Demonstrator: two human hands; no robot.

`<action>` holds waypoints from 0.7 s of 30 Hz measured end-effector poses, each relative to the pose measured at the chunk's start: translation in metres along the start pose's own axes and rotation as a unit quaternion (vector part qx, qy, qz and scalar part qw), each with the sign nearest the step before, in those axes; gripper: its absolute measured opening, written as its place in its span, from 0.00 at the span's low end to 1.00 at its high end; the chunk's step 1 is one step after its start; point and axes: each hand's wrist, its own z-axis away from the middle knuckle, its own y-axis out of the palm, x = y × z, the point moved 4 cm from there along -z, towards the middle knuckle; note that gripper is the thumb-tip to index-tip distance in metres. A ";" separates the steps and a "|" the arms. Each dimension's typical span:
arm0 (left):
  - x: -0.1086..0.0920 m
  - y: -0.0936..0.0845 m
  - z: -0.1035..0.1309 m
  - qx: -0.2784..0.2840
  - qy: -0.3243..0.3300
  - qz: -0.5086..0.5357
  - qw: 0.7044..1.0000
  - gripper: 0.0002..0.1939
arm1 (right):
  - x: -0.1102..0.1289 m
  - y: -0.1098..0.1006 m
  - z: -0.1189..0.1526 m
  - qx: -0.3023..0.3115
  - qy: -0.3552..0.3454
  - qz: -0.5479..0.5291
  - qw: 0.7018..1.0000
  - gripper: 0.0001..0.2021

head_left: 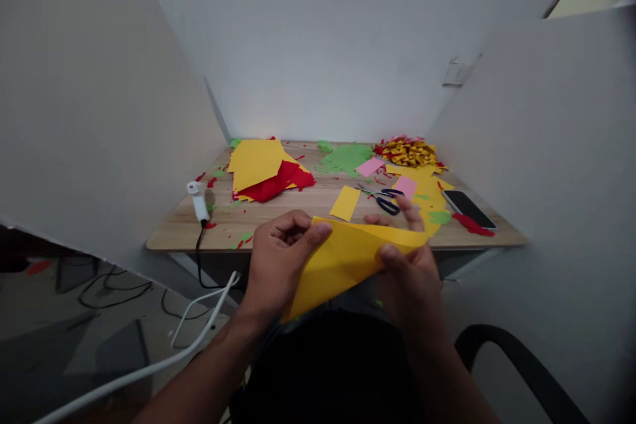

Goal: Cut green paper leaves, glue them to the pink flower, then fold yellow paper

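Note:
A yellow sheet (338, 262) is held up in front of the table's near edge, bent over along its upper side. My left hand (281, 258) pinches its upper left corner between thumb and curled fingers. At the sheet's right part is my right hand (412, 271), thumb on the near face and some fingers raised behind it. Beyond the sheet lie a small yellow rectangle (345, 203) and scissors (386, 201) with dark handles, their blades pointing left.
On the table (228, 212) are yellow sheets (256, 162) with red paper (278, 182), green paper (348, 158), pink pieces (405, 186), a pile of folded strips (410, 152), a phone (468, 208) and a white corded device (199, 202). A white cable (173, 359) hangs at left.

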 end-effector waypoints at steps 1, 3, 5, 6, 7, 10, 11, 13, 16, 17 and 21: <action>0.001 0.000 0.000 0.002 -0.002 0.001 1.000 0.17 | -0.004 0.003 0.002 0.016 0.029 -0.004 0.999 0.20; 0.002 0.001 0.000 0.004 -0.006 0.002 1.000 0.17 | -0.007 0.007 0.005 0.029 0.055 0.006 0.998 0.13; 0.002 0.001 0.000 0.005 -0.010 0.000 1.000 0.17 | -0.006 0.007 0.007 0.021 0.048 0.031 0.998 0.14; 0.003 0.002 0.000 0.006 -0.012 0.000 1.000 0.17 | -0.004 0.006 0.006 0.015 0.038 0.042 0.998 0.15; 0.003 0.002 0.000 0.011 -0.013 0.001 1.000 0.17 | -0.002 0.005 0.006 0.012 0.026 0.051 0.998 0.15; 0.003 0.004 0.000 0.027 -0.014 0.006 1.000 0.16 | 0.002 0.002 0.004 0.011 -0.001 0.064 0.998 0.14; 0.003 0.005 -0.001 0.034 -0.016 0.008 0.999 0.16 | 0.002 0.002 0.004 0.014 -0.007 0.064 0.998 0.15; 0.003 0.006 -0.001 0.044 -0.021 0.014 0.999 0.16 | 0.003 0.002 0.003 0.017 -0.016 0.061 0.998 0.15; 0.003 0.006 -0.001 0.043 -0.023 0.021 0.999 0.15 | 0.004 0.002 0.002 0.018 -0.026 0.065 0.997 0.15; 0.003 0.006 -0.001 0.041 -0.022 0.020 0.999 0.15 | 0.004 0.002 0.002 0.018 -0.027 0.068 0.997 0.15; 0.003 0.004 0.000 0.039 -0.020 0.002 0.999 0.15 | 0.005 0.002 0.003 0.022 -0.021 0.069 0.997 0.15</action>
